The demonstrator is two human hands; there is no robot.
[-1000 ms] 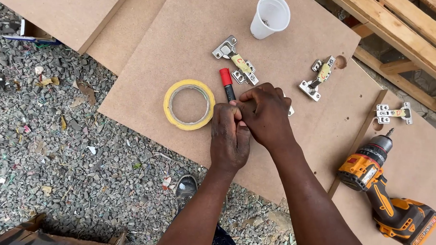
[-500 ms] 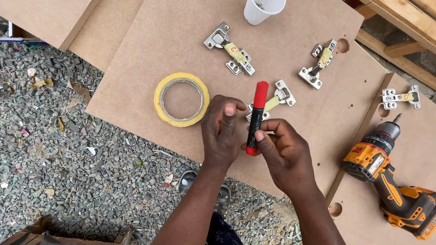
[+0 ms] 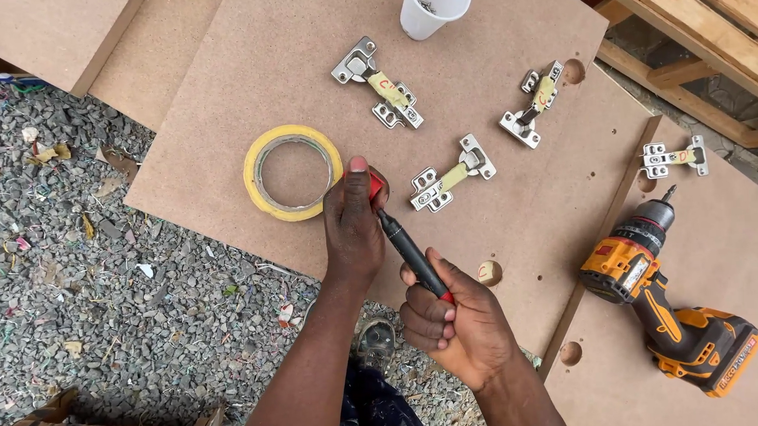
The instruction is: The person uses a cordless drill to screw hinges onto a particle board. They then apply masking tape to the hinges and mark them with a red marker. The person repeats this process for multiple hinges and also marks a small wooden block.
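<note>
The large fibreboard panel (image 3: 224, 92) fills the upper middle of the frame and lies flat over the gravel (image 3: 87, 273), serving as a work surface for everything small. A 2nd panel (image 3: 733, 251) sits at the lower right, its edge just beside the 1st, with round bored holes near that edge. Wooden pallet slats (image 3: 709, 33) cross the upper right corner.

The orange and black cordless drill (image 3: 668, 304) lies on its side on the right panel, bit pointing up toward the frame's top, parked within reach of the right arm.

At the centre, the left hand (image 3: 353, 231) is closed around the red cap end of a marker (image 3: 410, 252), thumb on top, while the right hand (image 3: 454, 315) below it is clenched on the black barrel; the marker runs diagonally between them, a grip that suits pulling or pushing the cap.

The yellow tape roll (image 3: 293, 172) lies flat just left of the left hand. A white plastic cup (image 3: 432, 5) stands at the top edge.

4 steel cabinet hinges, each with a yellow tape strip, are spread apart: 1 at upper centre (image 3: 376, 83), 1 just right of the marker (image 3: 451, 173), 1 beside a bored hole (image 3: 533, 105), and 1 on the right panel (image 3: 675, 156).
</note>
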